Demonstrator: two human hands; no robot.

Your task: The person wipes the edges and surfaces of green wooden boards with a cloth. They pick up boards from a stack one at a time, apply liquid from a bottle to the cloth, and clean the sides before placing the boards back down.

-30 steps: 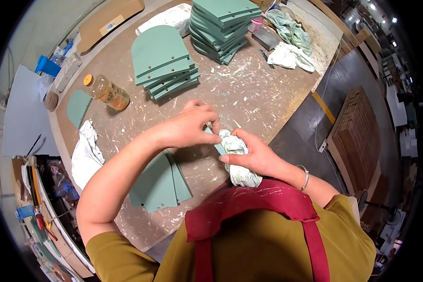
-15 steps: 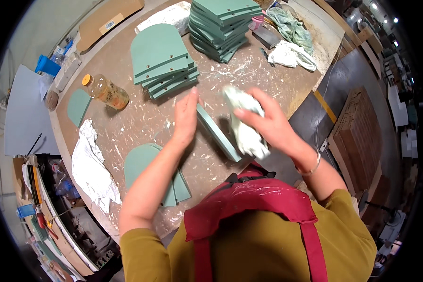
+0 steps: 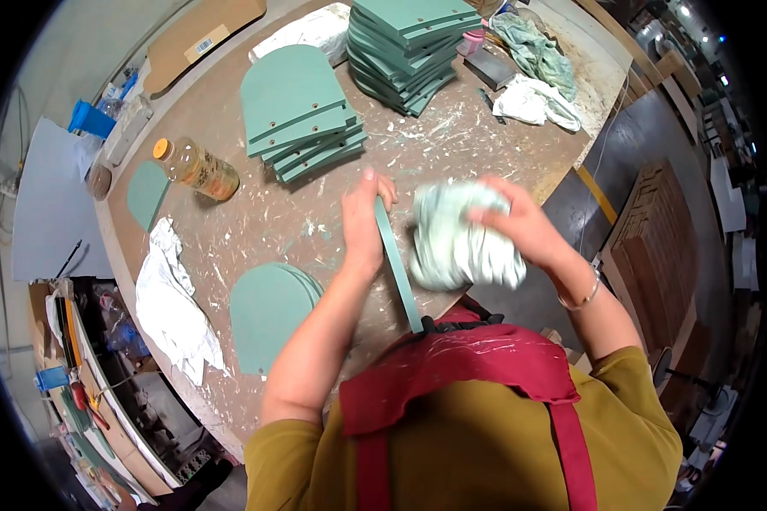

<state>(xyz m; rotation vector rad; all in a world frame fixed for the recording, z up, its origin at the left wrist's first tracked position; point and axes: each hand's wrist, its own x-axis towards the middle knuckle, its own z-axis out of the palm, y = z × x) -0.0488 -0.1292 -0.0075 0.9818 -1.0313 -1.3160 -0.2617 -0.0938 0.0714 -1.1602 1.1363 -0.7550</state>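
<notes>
Head view: the left hand [image 3: 362, 226] stands a green panel [image 3: 398, 260] on edge near the table's [image 3: 256, 221] front edge, fingers clamped along it. The right hand [image 3: 520, 226] grips a wadded rag [image 3: 456, 243] just beside it. Wiping works best with the panel braced firmly.

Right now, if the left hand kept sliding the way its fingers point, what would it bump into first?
The left hand points away across the table. Going straight on, it would probably meet the near stack of green panels first, at its right edge, though depth is hard to judge and it might slip just past. It holds a green panel on edge.
</notes>
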